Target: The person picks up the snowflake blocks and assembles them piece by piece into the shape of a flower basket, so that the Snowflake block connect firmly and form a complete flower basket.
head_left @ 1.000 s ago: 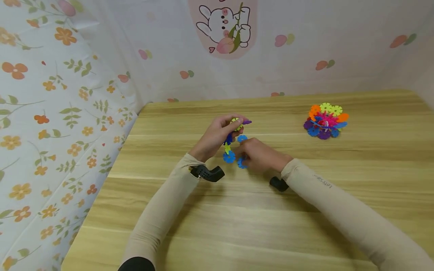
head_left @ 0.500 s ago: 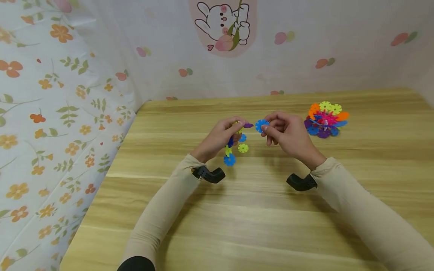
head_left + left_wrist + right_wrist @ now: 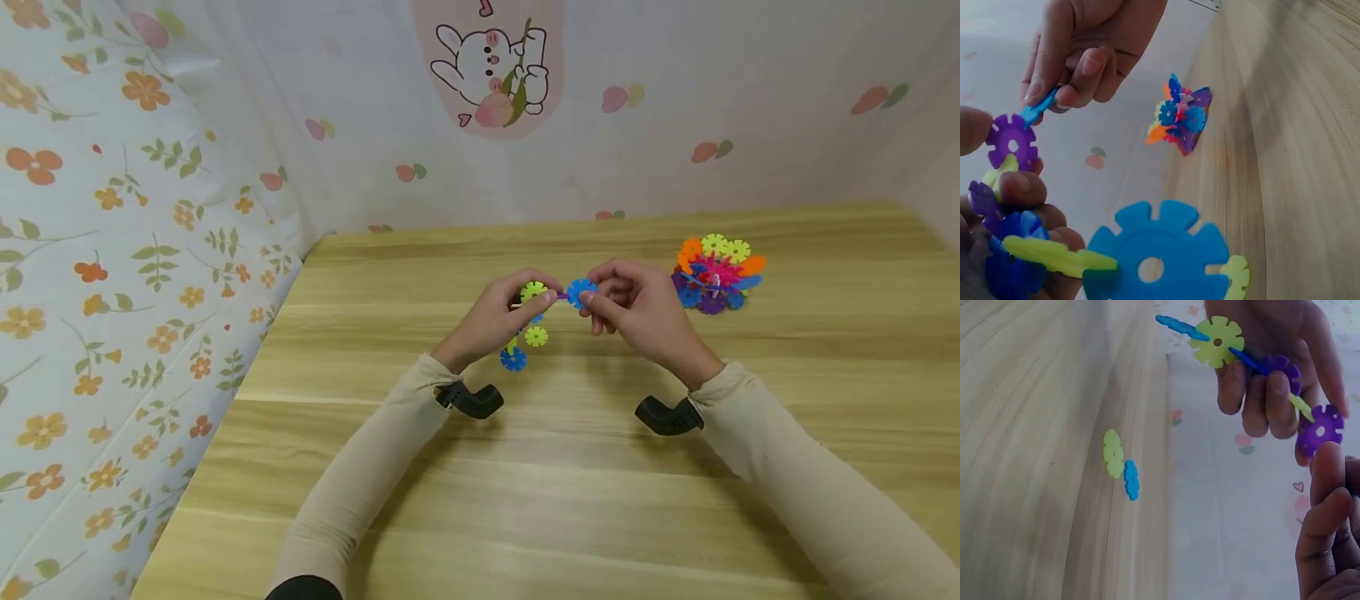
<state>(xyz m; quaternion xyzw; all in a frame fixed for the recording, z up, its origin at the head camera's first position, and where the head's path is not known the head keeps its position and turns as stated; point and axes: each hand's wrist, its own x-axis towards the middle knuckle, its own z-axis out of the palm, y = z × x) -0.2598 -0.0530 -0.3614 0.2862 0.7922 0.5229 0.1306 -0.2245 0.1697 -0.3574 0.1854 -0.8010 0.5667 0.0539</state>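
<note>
My left hand (image 3: 495, 317) grips a chain of notched snowflake discs. From its lower end, in the right wrist view, run a light-blue disc (image 3: 1179, 326), a yellow-green one (image 3: 1217, 342), a dark-blue one (image 3: 1249, 361), a purple one (image 3: 1282, 372), another yellow-green and a last purple disc (image 3: 1320, 431). My right hand (image 3: 648, 312) pinches a blue disc (image 3: 581, 292) between thumb and fingers. In the left wrist view that blue disc's edge meets the last purple disc; whether their slots interlock, I cannot tell.
A loose yellow-green disc (image 3: 1113, 454) and a loose blue disc (image 3: 1132, 480) lie on the wooden table (image 3: 525, 500) below the hands. At the back right stands a multicoloured cluster of joined discs (image 3: 716, 275). Patterned cloth (image 3: 300, 192) hangs behind and at the left.
My right hand has picked a blue disc off the table, lifted it to the right and brought it against the chain's purple end. My left hand keeps its hold on the chain.
</note>
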